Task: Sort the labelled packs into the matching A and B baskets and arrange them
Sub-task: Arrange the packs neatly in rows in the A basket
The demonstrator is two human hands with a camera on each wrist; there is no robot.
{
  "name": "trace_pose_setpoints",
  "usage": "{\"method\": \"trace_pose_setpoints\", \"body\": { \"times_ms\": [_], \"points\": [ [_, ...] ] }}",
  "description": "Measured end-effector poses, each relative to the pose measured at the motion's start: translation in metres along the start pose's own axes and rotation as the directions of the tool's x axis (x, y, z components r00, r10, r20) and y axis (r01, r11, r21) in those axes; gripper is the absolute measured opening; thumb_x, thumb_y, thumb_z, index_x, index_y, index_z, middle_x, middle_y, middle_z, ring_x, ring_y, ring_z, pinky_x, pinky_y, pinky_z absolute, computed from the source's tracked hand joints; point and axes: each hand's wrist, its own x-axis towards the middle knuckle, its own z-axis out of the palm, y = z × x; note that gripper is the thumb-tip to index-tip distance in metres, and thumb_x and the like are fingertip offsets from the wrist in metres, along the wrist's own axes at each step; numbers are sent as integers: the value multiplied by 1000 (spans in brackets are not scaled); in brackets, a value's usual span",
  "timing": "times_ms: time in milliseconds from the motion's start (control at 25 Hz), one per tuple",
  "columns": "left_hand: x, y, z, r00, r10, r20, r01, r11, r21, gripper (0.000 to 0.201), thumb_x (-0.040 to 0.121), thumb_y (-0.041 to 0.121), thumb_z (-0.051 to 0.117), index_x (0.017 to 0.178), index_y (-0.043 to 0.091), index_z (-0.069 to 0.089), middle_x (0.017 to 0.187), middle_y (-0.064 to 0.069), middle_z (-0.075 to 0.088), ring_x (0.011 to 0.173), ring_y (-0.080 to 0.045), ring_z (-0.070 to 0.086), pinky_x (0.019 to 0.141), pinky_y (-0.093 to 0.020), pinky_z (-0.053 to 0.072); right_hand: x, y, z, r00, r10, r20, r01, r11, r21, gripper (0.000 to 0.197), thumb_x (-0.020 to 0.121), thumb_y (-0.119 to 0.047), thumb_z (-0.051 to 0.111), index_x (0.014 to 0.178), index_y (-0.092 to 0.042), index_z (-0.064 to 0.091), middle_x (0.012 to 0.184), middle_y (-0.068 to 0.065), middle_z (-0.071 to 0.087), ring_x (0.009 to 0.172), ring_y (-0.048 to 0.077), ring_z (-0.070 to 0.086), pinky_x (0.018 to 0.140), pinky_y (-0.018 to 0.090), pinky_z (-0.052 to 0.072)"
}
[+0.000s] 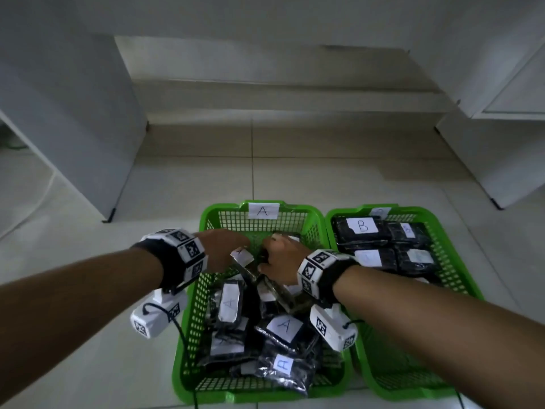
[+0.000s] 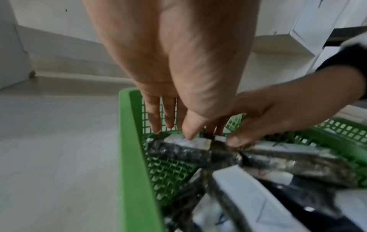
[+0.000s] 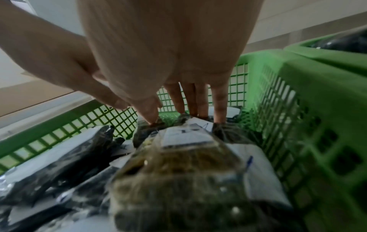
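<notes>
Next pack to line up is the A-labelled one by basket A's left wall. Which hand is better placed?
Left, probably. Both hands are busy at the far end, but the left hand sits on that side of basket A, nearer that pack; the right hand would have to cross over.

Bare far-left corner of A basket, packs alongside

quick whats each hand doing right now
Left hand: grip pinches the top edge of a labelled pack.
Right hand: grip holds the top edge of the neighbouring pack.
</notes>
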Motion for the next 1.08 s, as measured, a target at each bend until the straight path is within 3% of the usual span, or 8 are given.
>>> {"method": "trace_pose_setpoints", "body": {
  "times_ms": [120, 280, 480, 600, 720, 840, 960, 1080],
  "points": [
    [3, -1, 14, 999, 35, -20, -32, 991, 132, 51, 88, 32, 64, 137, 30, 48, 133, 4, 52, 126, -19, 47, 105, -38, 43, -12, 4, 6, 999, 16, -47, -15, 1000, 15, 37, 85, -30, 70, 112, -10, 54, 117, 7, 50, 106, 24, 49, 80, 34, 44],
    [6, 1, 6, 996, 70, -58, -45, 933, 356, 55, 85, 48, 66, 134, 29, 49, 135, 5, 46, 129, -18, 39, 109, -36, 32, -19, 9, 5, 993, 46, -104, -39, 997, 68, 20, 85, -15, 67, 105, -16, 68, 106, 2, 54, 104, 24, 53, 84, 38, 50],
    [4, -4, -19, 983, 47, -180, -47, 999, 8, 48, 88, 51, 62, 124, 19, 53, 121, 1, 64, 105, -18, 61, 89, -33, 51, -10, 16, -7, 973, 164, -164, -134, 974, 182, 16, 90, -13, 64, 105, -11, 71, 105, 11, 72, 96, 29, 67, 73, 24, 44],
    [3, -5, -25, 950, 40, -309, -65, 995, -72, 32, 93, 44, 58, 109, 17, 52, 96, 5, 58, 86, -19, 58, 71, -28, 41, -3, 22, -18, 903, 249, -350, -111, 922, 371, 19, 95, -7, 59, 109, -9, 70, 104, 8, 71, 90, 23, 65, 65, 22, 38],
    [4, -7, -27, 934, -16, -357, -38, 989, -143, 20, 97, 36, 48, 96, 18, 39, 84, 3, 48, 73, -21, 49, 65, -30, 33, -4, 20, -27, 832, 324, -451, -86, 878, 471, 26, 98, -8, 54, 121, -11, 68, 106, 4, 68, 89, 15, 59, 71, 22, 39],
    [7, -8, -27, 923, -49, -382, -38, 975, -218, 20, 100, 35, 42, 100, 15, 41, 78, 5, 47, 68, -22, 48, 59, -31, 31, -4, 18, -27, 874, 338, -350, -155, 875, 459, 24, 100, -11, 50, 117, -11, 68, 102, 5, 68, 81, 16, 56, 59, 21, 38],
    [11, -4, -25, 935, -25, -354, -37, 985, -167, 33, 99, 40, 44, 117, 13, 45, 92, 2, 55, 79, -23, 54, 64, -30, 38, -11, 18, -24, 908, 402, -114, -264, 764, 589, 17, 91, -15, 60, 105, -10, 70, 99, 6, 70, 88, 25, 65, 74, 32, 53],
    [16, -8, -23, 959, -67, -276, 37, 993, -113, 49, 94, 44, 55, 131, 14, 44, 115, -6, 61, 97, -26, 60, 81, -36, 49, -20, 26, -23, 916, 397, -56, -269, 713, 648, 28, 80, -11, 73, 107, -15, 69, 98, 3, 73, 89, 22, 70, 81, 42, 60]
  ]
}}
